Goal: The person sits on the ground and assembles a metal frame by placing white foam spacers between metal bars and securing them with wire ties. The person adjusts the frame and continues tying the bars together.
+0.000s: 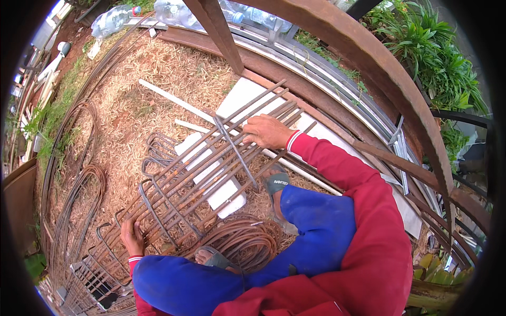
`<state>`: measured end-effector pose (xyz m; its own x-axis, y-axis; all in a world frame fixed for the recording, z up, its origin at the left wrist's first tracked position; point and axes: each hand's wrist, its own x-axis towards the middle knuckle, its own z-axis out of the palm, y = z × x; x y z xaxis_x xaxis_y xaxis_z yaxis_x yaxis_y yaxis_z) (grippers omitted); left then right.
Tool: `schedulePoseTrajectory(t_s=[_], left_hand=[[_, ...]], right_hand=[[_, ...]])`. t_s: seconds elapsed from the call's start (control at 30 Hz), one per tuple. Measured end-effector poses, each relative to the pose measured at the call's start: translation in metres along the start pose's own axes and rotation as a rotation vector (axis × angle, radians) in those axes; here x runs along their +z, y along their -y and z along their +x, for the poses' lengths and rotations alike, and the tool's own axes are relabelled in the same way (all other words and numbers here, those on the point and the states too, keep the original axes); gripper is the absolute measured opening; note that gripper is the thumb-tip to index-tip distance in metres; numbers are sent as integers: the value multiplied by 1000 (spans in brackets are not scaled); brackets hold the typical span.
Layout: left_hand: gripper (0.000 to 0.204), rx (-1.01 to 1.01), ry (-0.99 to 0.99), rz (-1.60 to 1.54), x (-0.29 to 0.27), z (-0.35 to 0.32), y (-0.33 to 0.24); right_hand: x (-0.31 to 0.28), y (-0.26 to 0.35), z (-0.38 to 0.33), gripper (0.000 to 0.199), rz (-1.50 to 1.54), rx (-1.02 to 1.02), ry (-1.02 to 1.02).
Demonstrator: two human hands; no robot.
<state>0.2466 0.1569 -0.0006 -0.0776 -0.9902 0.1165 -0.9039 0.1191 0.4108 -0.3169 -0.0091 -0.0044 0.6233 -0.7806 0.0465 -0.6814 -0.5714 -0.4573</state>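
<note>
A bundle of rusty steel rebar rods runs diagonally from the lower left to the upper right in front of me. Bent steel stirrups loop around the rods, and one greyer cross piece lies across them near the far end. My right hand rests over the rods beside that cross piece, fingers curled around them. At the near left end, my left hand closes on the outer rods next to the stirrups; its fingertips are partly hidden.
Beneath the rods lie white boards and a white pipe. A coil of rusty rod sits by my sandalled feet. More bent stirrups and long looped rods lie left. Brown metal framing arches over the right; plastic bottles line the back.
</note>
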Motion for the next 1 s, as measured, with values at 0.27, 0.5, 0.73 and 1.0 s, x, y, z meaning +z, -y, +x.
schedulePoseTrajectory(t_s=[0.27, 0.5, 0.73, 1.0], left_hand=[[10, -18, -65, -16, 5, -5, -5], [11, -16, -52, 24, 1, -4, -8], [11, 27, 0, 49, 13, 4, -25], [13, 0, 82, 14, 4, 9, -24]], right_hand=[[-2, -4, -1, 31, -20, -21, 26], [-6, -7, 2, 27, -35, -20, 64], [-19, -14, -2, 26, -85, -4, 56], [-12, -12, -22, 22, -111, -26, -235]])
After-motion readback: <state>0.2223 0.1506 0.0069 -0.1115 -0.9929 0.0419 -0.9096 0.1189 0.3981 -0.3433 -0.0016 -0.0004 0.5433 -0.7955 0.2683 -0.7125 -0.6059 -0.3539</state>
